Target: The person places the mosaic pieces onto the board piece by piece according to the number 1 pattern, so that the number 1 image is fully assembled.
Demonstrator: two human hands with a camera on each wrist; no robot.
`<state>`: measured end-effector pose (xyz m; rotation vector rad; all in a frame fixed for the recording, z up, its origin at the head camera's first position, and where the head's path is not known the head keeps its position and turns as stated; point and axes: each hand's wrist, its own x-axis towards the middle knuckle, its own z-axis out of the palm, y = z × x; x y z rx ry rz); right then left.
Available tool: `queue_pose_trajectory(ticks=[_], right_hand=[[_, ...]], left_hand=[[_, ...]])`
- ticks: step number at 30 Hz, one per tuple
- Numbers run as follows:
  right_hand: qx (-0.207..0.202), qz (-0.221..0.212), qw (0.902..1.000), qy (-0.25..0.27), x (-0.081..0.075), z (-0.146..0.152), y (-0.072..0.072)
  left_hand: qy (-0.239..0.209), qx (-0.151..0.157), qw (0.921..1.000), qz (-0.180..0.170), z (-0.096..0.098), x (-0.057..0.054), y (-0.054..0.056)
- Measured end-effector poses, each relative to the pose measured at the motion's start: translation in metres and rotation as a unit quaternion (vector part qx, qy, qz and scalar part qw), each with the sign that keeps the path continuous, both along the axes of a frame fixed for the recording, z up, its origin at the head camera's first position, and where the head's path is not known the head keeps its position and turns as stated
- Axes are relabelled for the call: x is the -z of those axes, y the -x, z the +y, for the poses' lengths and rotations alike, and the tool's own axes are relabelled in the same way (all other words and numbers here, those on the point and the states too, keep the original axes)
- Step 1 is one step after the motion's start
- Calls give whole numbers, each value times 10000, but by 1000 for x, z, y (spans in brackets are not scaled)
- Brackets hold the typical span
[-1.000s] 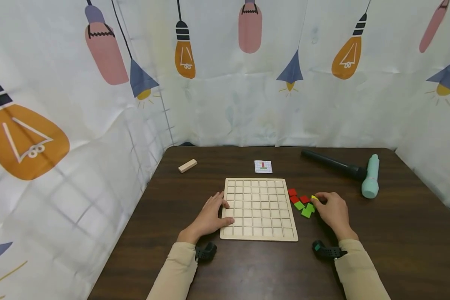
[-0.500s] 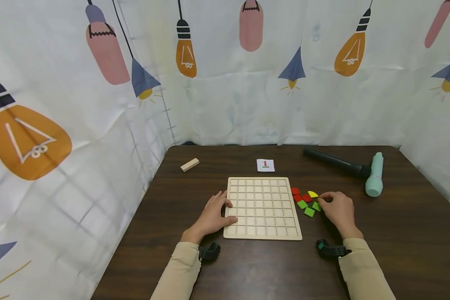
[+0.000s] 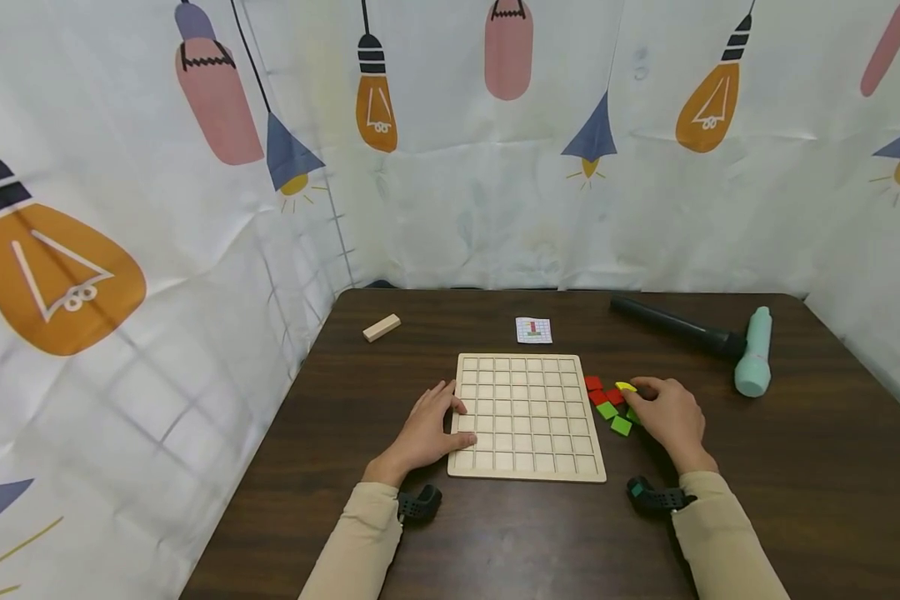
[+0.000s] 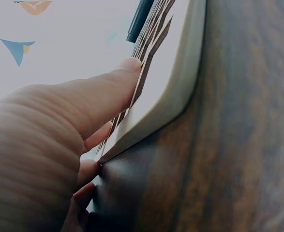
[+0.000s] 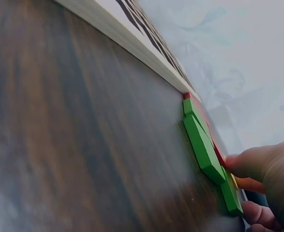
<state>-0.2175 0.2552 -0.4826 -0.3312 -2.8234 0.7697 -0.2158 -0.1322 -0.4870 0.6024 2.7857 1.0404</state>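
A pale wooden grid board (image 3: 528,417) lies on the table. My left hand (image 3: 420,432) rests at its left edge, the straight thumb lying on top and the other fingers along the side; the left wrist view shows the thumb (image 4: 103,94) on the board's face. To the board's right, my right hand (image 3: 671,417) pinches a small yellow tile (image 3: 625,387) with a rounded edge between thumb and forefinger. Flat red tiles (image 3: 593,382) and green tiles (image 3: 621,426) lie close by. One green tile is partly hidden by the right hand.
Behind the board lies a small printed card (image 3: 533,330) with a coloured figure. A pale wooden block (image 3: 382,327) is at the back left. A long black tube-like object (image 3: 675,326) and a mint-green bottle-shaped object (image 3: 754,354) occupy the back right. Patterned curtains (image 3: 457,208) surround the table.
My right hand first shifted right with a green tile near its fingertips, then returned left onto the yellow tile. My left hand stays at the board's edge. The whole view drifts slightly.
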Motion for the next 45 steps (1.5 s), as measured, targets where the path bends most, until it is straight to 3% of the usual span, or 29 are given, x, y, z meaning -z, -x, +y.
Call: queue_pose_trajectory(ticks=[18,27,37,45], right_hand=[[-486,-17,9988,-112,-7,8,2],[-414,-92,9991,-9,-8,7,4],[-731,26,9955,594,-23,-27,13],[-1340,304,9880,700,-18,-59,17]], left_hand=[[-97,69,9999,56,-2,-1,-2],[-64,64,9999,56,-1,-1,-2],[7,12,10000,35,-3,-4,-3],[-34,77,9999,100,-2,-2,-4]])
